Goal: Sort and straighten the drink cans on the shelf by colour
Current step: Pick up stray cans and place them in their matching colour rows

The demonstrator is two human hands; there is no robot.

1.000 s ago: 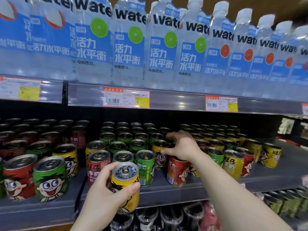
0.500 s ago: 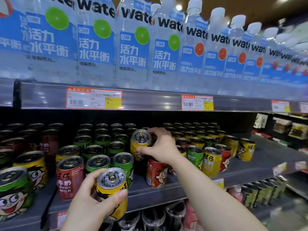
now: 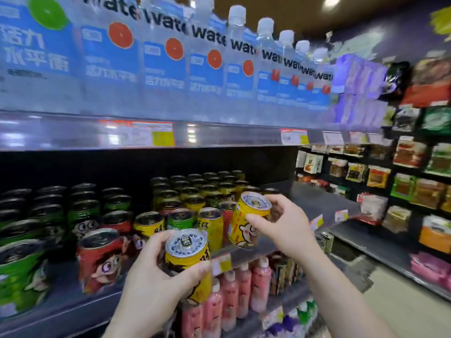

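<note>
Each of my hands holds a yellow drink can in front of the can shelf. My left hand grips one yellow can low and near me, its top facing up. My right hand grips a second yellow can, lifted and tilted above the shelf's front edge. Behind them stand mixed cans: a red can and a green can at the front left, yellow, green and red ones in the middle rows.
Water bottles fill the shelf above, with price tags on its rail. Pink bottles stand on the shelf below. The right end of the can shelf is bare grey. Snack packets line a side rack at right.
My right hand has lifted a yellow can out of the rows and carried it right and forward. The view has swung right. My left hand still holds its yellow can.
</note>
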